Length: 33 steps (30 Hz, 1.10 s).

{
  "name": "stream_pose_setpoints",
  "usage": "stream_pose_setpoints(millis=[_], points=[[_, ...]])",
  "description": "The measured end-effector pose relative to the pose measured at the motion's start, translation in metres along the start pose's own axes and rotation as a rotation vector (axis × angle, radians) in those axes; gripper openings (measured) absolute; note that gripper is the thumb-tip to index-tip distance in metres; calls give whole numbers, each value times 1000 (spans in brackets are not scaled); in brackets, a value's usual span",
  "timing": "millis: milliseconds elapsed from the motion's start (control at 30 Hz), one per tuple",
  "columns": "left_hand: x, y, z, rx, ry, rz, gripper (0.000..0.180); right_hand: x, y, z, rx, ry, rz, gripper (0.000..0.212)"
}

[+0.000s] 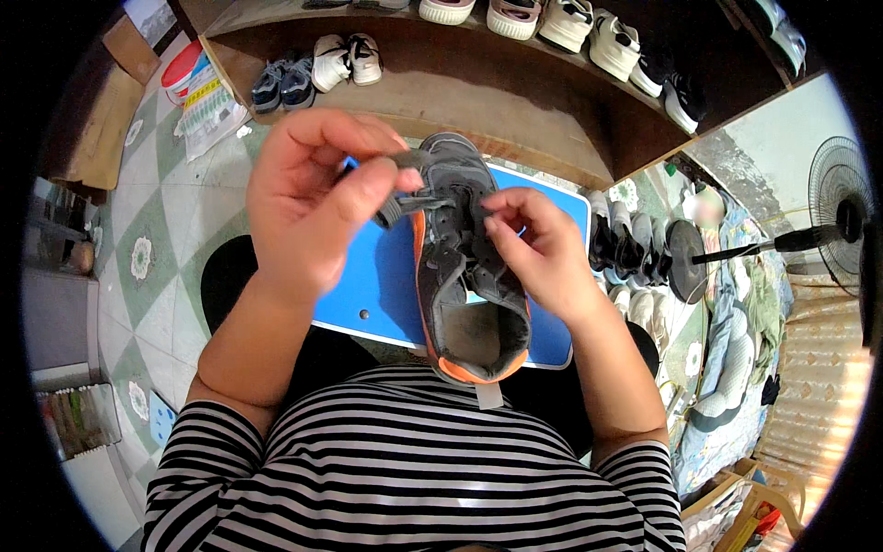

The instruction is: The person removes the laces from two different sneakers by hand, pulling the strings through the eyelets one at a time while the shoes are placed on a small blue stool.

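Observation:
A dark grey sneaker (428, 267) with orange edging lies on a small blue table (368, 276), its heel toward me and its toe pointing away. The collar gapes wide, and a pale insole shows inside. My left hand (317, 198), raised over the shoe's left side, is closed in a pinch on a dark flat shoelace (405, 204) running to the eyelets. On the opposite side, my right hand (543, 244) has thumb and fingers pinched at the eyelet edge. Whatever lies between those fingertips is too small to make out. A white tag (488, 396) hangs below the heel.
Beyond the table stands a wooden shoe rack (478, 92) with several pairs of shoes. More shoes (630, 239) line the floor at right, beside a standing fan (832, 216) and piled bedding (727, 359). A red-rimmed bucket (182, 69) is at the far left.

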State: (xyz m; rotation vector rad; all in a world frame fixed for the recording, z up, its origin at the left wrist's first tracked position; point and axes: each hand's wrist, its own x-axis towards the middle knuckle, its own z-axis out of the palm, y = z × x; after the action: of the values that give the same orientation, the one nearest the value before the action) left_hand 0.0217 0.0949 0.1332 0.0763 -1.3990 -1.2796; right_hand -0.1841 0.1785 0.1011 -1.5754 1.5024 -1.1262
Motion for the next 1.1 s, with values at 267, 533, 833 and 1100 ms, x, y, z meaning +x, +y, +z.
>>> stream_pose_setpoints(millis=[267,533,833,1100], points=[[-4,6,-2,-48,10,-328,36,33,18,18,-439,-20,-249,15],[-50,-41,16,682,-633,-66,18,32,31,8,-19,-9,-120,6],[-48,-48,13,622,-624,-85,16,19,29,-33,253,37,75,3],[-45,-54,14,513,-603,-179,22,11,13,-14,-618,52,-212,23]])
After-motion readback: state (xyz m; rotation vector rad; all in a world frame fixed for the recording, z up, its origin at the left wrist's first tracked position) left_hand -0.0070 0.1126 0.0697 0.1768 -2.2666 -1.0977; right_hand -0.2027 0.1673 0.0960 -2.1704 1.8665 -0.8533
